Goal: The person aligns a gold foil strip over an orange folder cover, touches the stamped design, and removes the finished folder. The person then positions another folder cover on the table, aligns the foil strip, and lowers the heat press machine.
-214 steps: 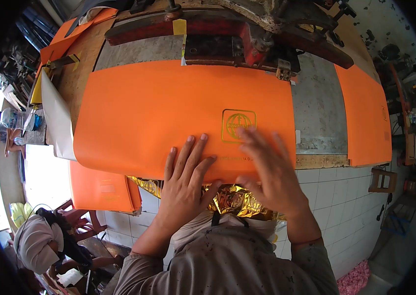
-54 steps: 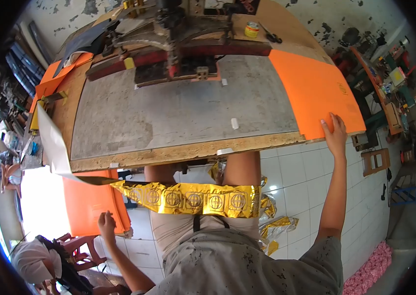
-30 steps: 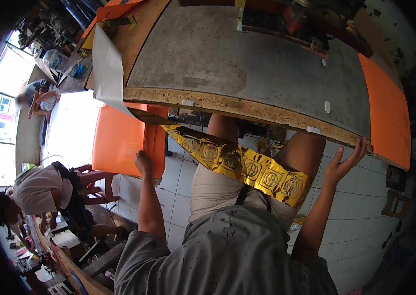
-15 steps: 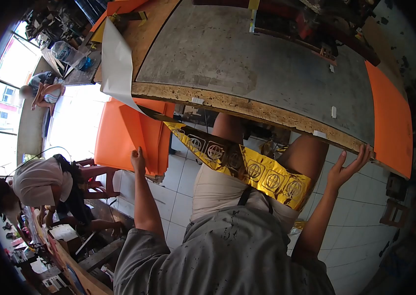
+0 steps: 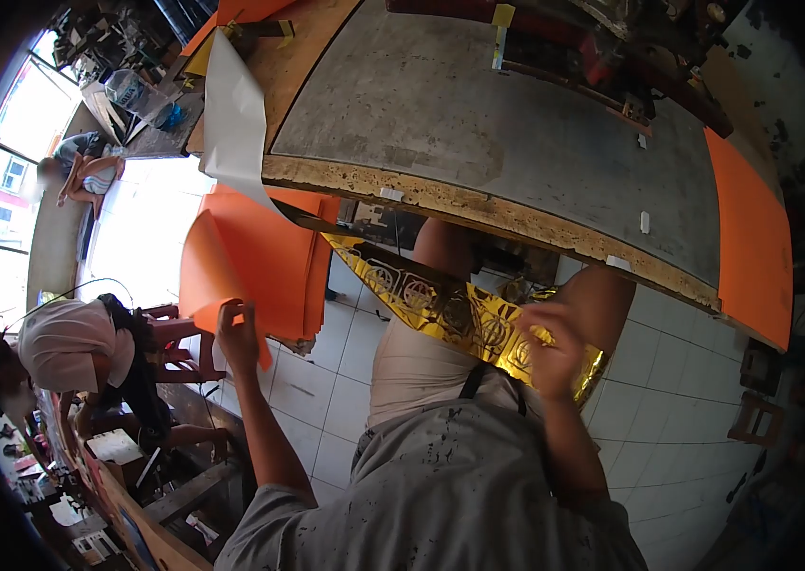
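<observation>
My left hand (image 5: 238,328) pinches the near edge of an orange sheet (image 5: 209,271), which curls up off a stack of orange sheets (image 5: 290,271) left of the table. Over my lap, my right hand (image 5: 555,347) is smeared by motion, so its finger pose is unclear. Beneath or beside it runs a gold foil strip (image 5: 422,295) with repeated stamped-out round emblems; I cannot tell whether the hand touches it. The foil's pale grey backside (image 5: 234,124) folds over the table's left corner. Another orange sheet (image 5: 750,238) lies at the table's right end.
A grey-topped table (image 5: 402,114) with a rough wooden edge spans the front, a dark red machine frame (image 5: 602,57) at its far side. One person (image 5: 79,347) bends over work at left; another person (image 5: 88,171) sits near the window. A stool (image 5: 756,419) stands on the tiled floor.
My left hand has drawn the top orange sheet's edge toward me, and it now curls. My right hand has left the table's right edge and swung left over my lap.
</observation>
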Demonstrator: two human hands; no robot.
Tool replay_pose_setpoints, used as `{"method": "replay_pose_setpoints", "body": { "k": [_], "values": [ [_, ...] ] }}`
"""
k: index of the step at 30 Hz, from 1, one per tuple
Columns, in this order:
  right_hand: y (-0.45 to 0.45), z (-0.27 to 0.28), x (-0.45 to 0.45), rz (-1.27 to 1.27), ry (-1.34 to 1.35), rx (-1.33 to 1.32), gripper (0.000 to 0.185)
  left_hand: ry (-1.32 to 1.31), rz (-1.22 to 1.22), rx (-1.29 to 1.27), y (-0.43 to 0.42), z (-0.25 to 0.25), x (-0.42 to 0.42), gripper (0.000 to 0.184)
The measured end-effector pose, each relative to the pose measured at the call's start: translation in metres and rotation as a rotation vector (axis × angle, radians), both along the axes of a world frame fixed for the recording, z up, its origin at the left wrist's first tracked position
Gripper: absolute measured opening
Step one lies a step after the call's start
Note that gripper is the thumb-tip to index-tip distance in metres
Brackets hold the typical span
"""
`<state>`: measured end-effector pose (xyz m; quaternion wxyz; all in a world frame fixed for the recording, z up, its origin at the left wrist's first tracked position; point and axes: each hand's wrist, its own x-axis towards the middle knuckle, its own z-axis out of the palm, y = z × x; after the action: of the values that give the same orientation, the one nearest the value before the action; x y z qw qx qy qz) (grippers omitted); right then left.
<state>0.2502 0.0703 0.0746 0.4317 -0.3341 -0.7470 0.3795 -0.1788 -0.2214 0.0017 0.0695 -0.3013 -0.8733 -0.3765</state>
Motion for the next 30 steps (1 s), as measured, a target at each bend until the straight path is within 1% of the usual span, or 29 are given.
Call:
{"method": "replay_pose_setpoints", "body": {
  "k": [1, 2, 3, 4, 6, 8, 10, 11, 13, 14, 15, 16, 17, 18, 19, 20, 21, 22, 23, 24, 25, 26, 27, 29, 30],
  "values": [
    [-0.005, 0.011, -0.027, 0.213, -0.004, -0.038, 0.021, -0.120, 0.007, 0.004, 0.010, 0.010, 0.025, 0.020],
    [-0.013, -0.002, -0.054, 0.400, 0.041, -0.090, 0.021, -0.241, 0.014, 0.009, 0.019, 0.014, 0.049, 0.019],
    [-0.025, -0.014, -0.078, 0.548, 0.016, -0.273, 0.018, -0.220, -0.065, 0.011, 0.023, 0.006, 0.068, 0.018],
    [-0.034, -0.028, -0.103, 0.731, -0.041, -0.538, 0.035, -0.200, -0.147, 0.013, 0.027, -0.004, 0.089, 0.019],
    [-0.062, -0.075, -0.157, 0.772, -0.145, -0.275, 0.063, -0.169, -0.155, -0.025, 0.037, -0.022, 0.138, 0.023],
    [-0.095, -0.112, -0.192, 0.646, -0.078, 0.060, 0.073, -0.020, -0.220, 0.059, 0.042, -0.052, 0.181, 0.025],
    [-0.105, -0.099, -0.210, 0.784, -0.473, -0.337, 0.062, -0.481, -0.135, 0.228, 0.048, -0.036, 0.227, 0.021],
    [-0.107, -0.093, -0.214, 0.770, -0.507, -0.367, 0.046, -0.431, -0.220, 0.199, 0.038, -0.040, 0.227, 0.021],
    [-0.101, -0.081, -0.213, 0.892, -0.473, -0.114, 0.038, -0.329, -0.381, 0.138, 0.016, -0.048, 0.219, 0.025],
    [-0.099, -0.074, -0.211, 0.951, -0.454, 0.012, 0.034, -0.323, -0.327, 0.204, 0.008, -0.051, 0.217, 0.027],
    [-0.097, -0.054, -0.206, 0.968, -0.335, 0.067, 0.029, -0.315, -0.276, 0.268, 0.003, -0.050, 0.213, 0.030],
    [-0.095, -0.033, -0.203, 1.003, -0.235, 0.027, 0.031, -0.309, -0.225, 0.331, -0.001, -0.049, 0.208, 0.033],
    [-0.091, -0.008, -0.199, 1.039, -0.137, -0.009, 0.033, -0.256, -0.076, 0.319, 0.001, -0.043, 0.199, 0.032],
    [-0.081, 0.032, -0.187, 0.997, -0.166, 0.021, 0.037, -0.202, 0.077, 0.311, 0.004, -0.038, 0.187, 0.031],
    [-0.069, 0.072, -0.168, 0.955, -0.193, 0.048, 0.040, -0.109, 0.167, 0.395, 0.003, -0.049, 0.165, 0.034],
    [-0.052, 0.101, -0.147, 0.934, -0.067, 0.055, 0.043, -0.137, 0.275, 0.376, -0.009, -0.063, 0.142, 0.048],
    [-0.033, 0.124, -0.123, 0.910, 0.059, 0.063, 0.045, -0.234, 0.292, 0.545, -0.011, -0.069, 0.118, 0.067],
    [-0.017, 0.145, -0.097, 0.805, 0.129, 0.019, 0.042, -0.265, 0.428, 0.404, -0.001, -0.038, 0.108, 0.089],
    [0.001, 0.169, -0.066, 0.756, 0.015, -0.155, 0.039, -0.216, 0.429, 0.446, -0.002, -0.041, 0.085, 0.099],
    [0.013, 0.176, -0.035, 0.555, -0.088, -0.178, 0.037, -0.152, 0.393, 0.534, 0.001, -0.043, 0.064, 0.103],
    [0.016, 0.180, -0.014, 0.347, 0.088, -0.288, 0.038, -0.265, 0.231, 0.621, 0.007, -0.028, 0.051, 0.096],
    [0.030, 0.176, 0.005, 0.262, 0.241, -0.366, 0.037, -0.377, 0.062, 0.704, 0.013, -0.004, 0.042, 0.089],
    [0.044, 0.168, 0.022, 0.173, 0.395, -0.444, 0.037, -0.522, -0.012, 0.719, 0.020, 0.009, 0.036, 0.082],
    [0.063, 0.154, 0.046, 0.034, 0.471, -0.436, 0.038, -0.812, -0.168, 0.732, 0.037, 0.034, 0.027, 0.068],
    [0.071, 0.145, 0.058, -0.037, 0.384, -0.411, 0.039, -0.753, -0.253, 0.619, 0.055, 0.060, 0.031, 0.062]
  ]
}}
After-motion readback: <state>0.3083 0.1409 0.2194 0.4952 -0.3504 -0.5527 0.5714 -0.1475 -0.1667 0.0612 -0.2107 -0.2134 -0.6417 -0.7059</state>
